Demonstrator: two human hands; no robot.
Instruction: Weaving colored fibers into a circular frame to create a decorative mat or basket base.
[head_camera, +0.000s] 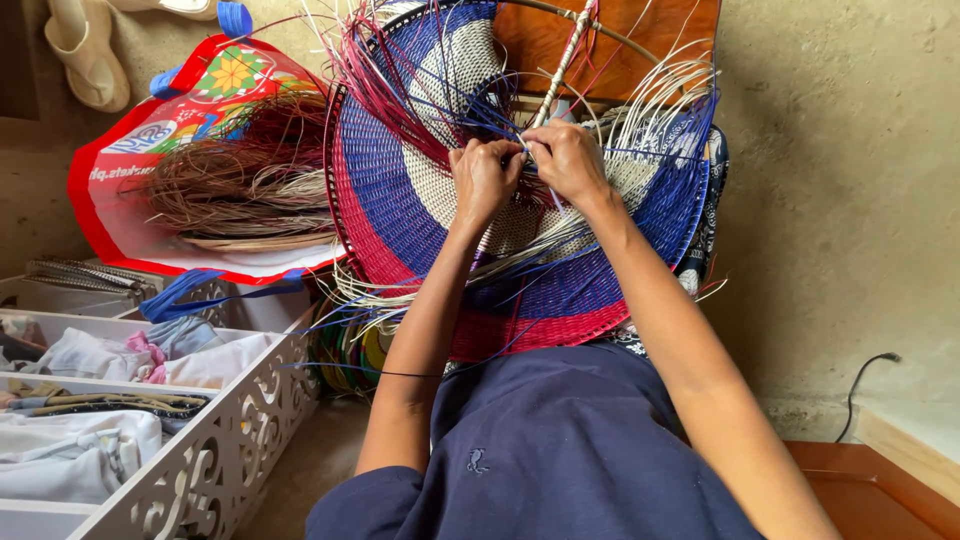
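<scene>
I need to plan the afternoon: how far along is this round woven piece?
Done: white centre and blue and red rings of the round woven piece. In hand: left hand and right hand pinch strands near the centre. Left: loose strand ends stick out unwoven at the upper right.

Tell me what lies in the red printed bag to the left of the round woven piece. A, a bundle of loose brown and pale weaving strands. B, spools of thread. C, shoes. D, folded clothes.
A: the red bag lies open, holding a bundle of loose brown and pale strands, beside the round woven piece.
</scene>
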